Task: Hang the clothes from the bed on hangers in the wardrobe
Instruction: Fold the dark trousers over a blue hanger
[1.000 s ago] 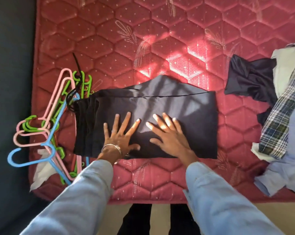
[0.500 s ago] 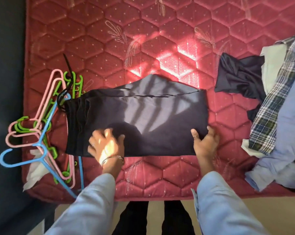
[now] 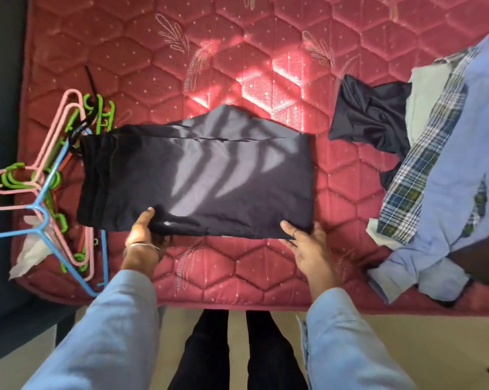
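Observation:
A folded dark navy garment (image 3: 198, 175) lies flat on the red quilted mattress (image 3: 237, 52). My left hand (image 3: 143, 232) grips its near edge left of the middle, thumb on top and fingers tucked under the cloth. My right hand (image 3: 308, 243) holds the near right corner, thumb on top and fingers along the edge. A heap of plastic hangers (image 3: 49, 181) in pink, green and blue lies at the mattress's left edge, touching the garment's left end.
At the right lies a pile of clothes: a crumpled dark piece (image 3: 372, 119), a plaid shirt (image 3: 417, 175) and a light blue shirt (image 3: 468, 153). A white cloth (image 3: 29, 254) sticks out under the hangers. The floor (image 3: 406, 339) and my dark-trousered legs are below the mattress edge.
Both hands left the top of the garment, where they lay flat side by side, and spread apart to its near edge, now taking hold of it at the left and the right corner.

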{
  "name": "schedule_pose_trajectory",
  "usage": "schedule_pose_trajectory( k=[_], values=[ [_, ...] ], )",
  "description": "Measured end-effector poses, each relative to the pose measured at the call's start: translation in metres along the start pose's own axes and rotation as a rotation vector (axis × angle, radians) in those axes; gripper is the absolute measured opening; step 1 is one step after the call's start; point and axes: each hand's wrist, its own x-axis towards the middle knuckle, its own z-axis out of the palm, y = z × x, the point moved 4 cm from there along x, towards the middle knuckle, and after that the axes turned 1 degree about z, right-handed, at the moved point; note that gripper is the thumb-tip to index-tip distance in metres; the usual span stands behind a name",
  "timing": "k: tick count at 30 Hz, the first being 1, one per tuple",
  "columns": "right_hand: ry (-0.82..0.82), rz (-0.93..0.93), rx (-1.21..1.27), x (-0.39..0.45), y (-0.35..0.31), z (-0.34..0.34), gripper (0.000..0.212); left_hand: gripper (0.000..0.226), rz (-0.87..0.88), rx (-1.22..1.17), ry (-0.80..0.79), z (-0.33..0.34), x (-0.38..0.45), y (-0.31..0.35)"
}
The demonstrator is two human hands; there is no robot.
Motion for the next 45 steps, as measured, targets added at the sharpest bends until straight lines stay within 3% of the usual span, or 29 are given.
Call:
schedule_pose_trajectory(
  k=[3,6,9,12,14,16,18,20,21,22,24,25,27,29,33,38,41,43,45],
  values=[
    [-0.018,-0.138,-0.019,-0.006,-0.019,0.002,0.037,0.016,0.115,-0.082,-0.070,0.004,-0.009,0.008],
    [-0.088,-0.343,0.053,-0.023,-0.042,-0.018,0.043,0.013,0.185,-0.330,-0.334,0.007,-0.034,-0.001],
    [-0.081,-0.361,0.044,-0.034,-0.045,-0.058,0.049,0.019,0.155,-0.296,-0.459,0.010,-0.062,-0.027],
    [0.141,-0.134,-0.107,-0.020,-0.016,-0.096,0.039,0.015,0.044,-0.111,-0.160,-0.002,-0.047,-0.066],
    [0.356,-0.103,-0.320,-0.012,-0.003,-0.112,0.044,0.047,0.012,-0.026,0.014,-0.009,-0.036,-0.082],
    [0.549,-0.253,-0.804,-0.012,-0.008,-0.103,0.057,0.066,0.058,-0.012,0.116,-0.012,-0.028,-0.085],
    [0.666,-0.489,-1.098,-0.025,-0.025,-0.070,0.054,0.088,0.112,0.201,0.294,-0.015,-0.034,-0.079],
    [0.520,-0.758,-1.217,-0.035,-0.034,-0.024,0.054,0.104,0.295,0.623,0.577,-0.012,-0.060,-0.061],
    [0.390,-0.851,-1.270,-0.033,-0.030,-0.005,0.059,0.102,0.502,0.800,0.690,-0.007,-0.075,-0.049],
    [0.258,-0.915,-1.327,-0.030,-0.026,0.013,0.067,0.099,0.795,0.969,0.695,0.002,-0.086,-0.039],
    [-0.012,-0.943,-1.469,-0.023,-0.014,0.043,0.084,0.092,1.296,1.352,0.375,0.029,-0.093,-0.037],
    [-0.137,-0.924,-1.566,-0.018,-0.008,0.053,0.091,0.089,1.431,1.532,0.175,0.036,-0.081,-0.045],
    [-0.314,-0.884,-1.774,-0.002,-0.002,0.059,0.098,0.084,1.392,1.835,-0.069,0.042,-0.060,-0.053],
    [-0.306,-0.909,-1.892,0.017,-0.005,0.039,0.097,0.076,1.213,1.949,-0.092,0.039,-0.042,-0.051],
    [-0.031,-0.779,-1.832,0.040,-0.021,-0.010,0.103,0.078,1.028,2.009,-0.105,0.040,-0.026,-0.045],
    [-0.069,-0.520,-1.824,0.032,-0.027,0.002,0.108,0.081,1.000,1.991,-0.310,0.040,-0.025,-0.020],
    [0.038,-0.477,-1.722,0.008,-0.035,0.031,0.091,0.057,1.113,1.625,-0.276,0.028,-0.024,0.019],
    [0.089,-0.628,-1.609,-0.014,-0.034,0.063,0.063,0.035,1.048,1.263,-0.156,0.012,-0.025,0.046],
    [-0.021,-0.862,-1.429,-0.037,-0.024,0.104,0.041,0.020,0.899,0.874,-0.135,-0.010,-0.019,0.069]
  ],
)
